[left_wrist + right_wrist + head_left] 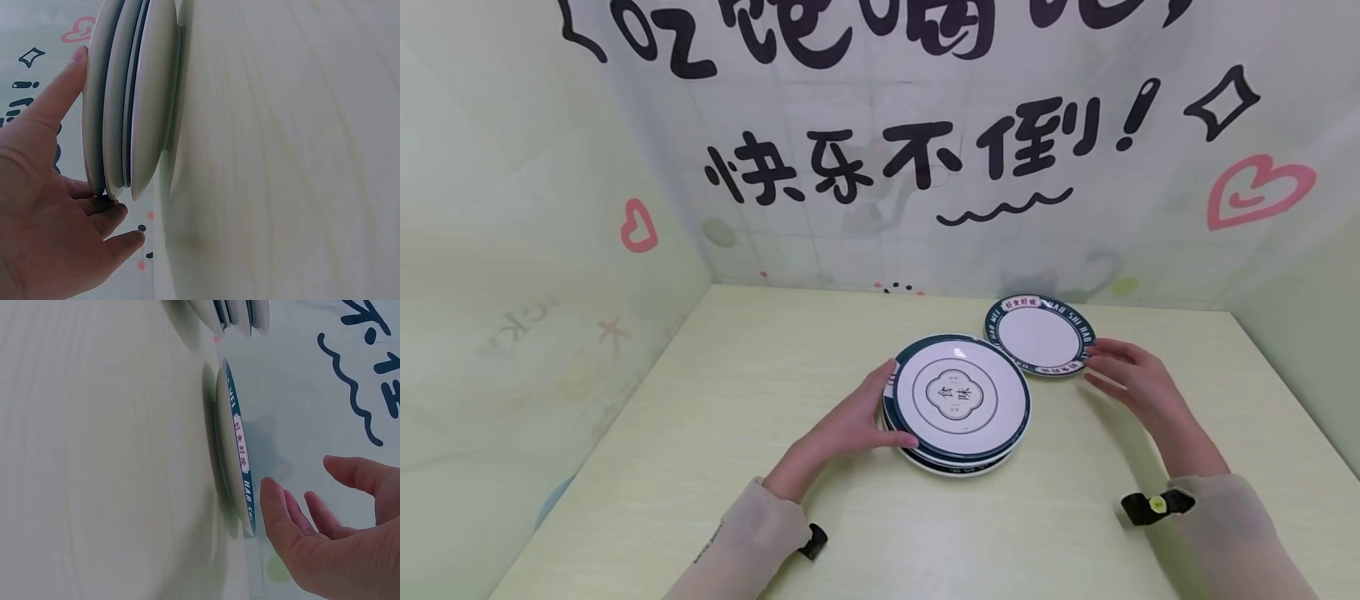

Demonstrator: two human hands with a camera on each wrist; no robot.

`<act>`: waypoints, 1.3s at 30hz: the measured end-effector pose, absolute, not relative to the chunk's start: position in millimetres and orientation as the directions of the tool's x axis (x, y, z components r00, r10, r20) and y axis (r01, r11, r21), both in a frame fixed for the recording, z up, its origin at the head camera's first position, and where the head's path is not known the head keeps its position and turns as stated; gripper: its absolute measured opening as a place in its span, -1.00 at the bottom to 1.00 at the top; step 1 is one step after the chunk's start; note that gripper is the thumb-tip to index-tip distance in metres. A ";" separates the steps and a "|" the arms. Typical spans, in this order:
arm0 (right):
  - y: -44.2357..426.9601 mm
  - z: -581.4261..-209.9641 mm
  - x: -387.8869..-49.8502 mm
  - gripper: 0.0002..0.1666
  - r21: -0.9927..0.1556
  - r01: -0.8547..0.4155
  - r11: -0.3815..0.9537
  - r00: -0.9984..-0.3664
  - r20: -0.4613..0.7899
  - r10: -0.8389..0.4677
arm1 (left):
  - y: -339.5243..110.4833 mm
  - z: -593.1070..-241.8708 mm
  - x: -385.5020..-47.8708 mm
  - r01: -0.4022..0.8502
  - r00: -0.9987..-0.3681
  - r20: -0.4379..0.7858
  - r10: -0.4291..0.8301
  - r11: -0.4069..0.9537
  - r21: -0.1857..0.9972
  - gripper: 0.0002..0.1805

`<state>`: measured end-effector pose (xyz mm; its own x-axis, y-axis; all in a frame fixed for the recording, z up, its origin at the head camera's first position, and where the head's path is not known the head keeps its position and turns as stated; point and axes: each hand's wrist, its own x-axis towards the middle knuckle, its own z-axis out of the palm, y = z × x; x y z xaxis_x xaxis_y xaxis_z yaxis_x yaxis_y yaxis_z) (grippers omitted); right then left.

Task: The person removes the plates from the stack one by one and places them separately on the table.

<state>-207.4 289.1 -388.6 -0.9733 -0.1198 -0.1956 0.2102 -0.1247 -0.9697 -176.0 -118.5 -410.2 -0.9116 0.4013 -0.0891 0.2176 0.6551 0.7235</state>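
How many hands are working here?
2: the left hand at the stacked plates' left side, the right hand close beside the single plate.

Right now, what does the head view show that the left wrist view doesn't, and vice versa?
Head only: the right hand, the separate plate beside its fingers, and the printed centre of the stack's top plate.

Left wrist only: the pale underside of the bottom plate, with the stack seen edge-on.

Both: the left hand at the stack of plates, and the tabletop.
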 end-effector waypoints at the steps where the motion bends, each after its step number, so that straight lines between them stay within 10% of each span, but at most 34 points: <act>1: 287.9 -388.7 -206.9 -0.58 -0.970 0.209 -0.123 -0.973 -0.195 -0.121 | -118.5 -410.3 -176.0 0.217 -0.912 -0.090 0.401 0.656 0.723 0.36; 12: 270.4 -391.5 -202.3 -0.23 -0.982 0.188 0.032 -0.974 -0.190 -0.121 | -118.6 -409.5 -175.2 0.216 -0.912 -0.097 0.399 0.666 0.714 0.35; 39: 232.4 -389.7 -191.7 -0.32 -0.959 0.156 0.239 -0.970 -0.194 -0.149 | -118.0 -410.2 -176.8 0.219 -0.911 -0.094 0.402 0.664 0.715 0.36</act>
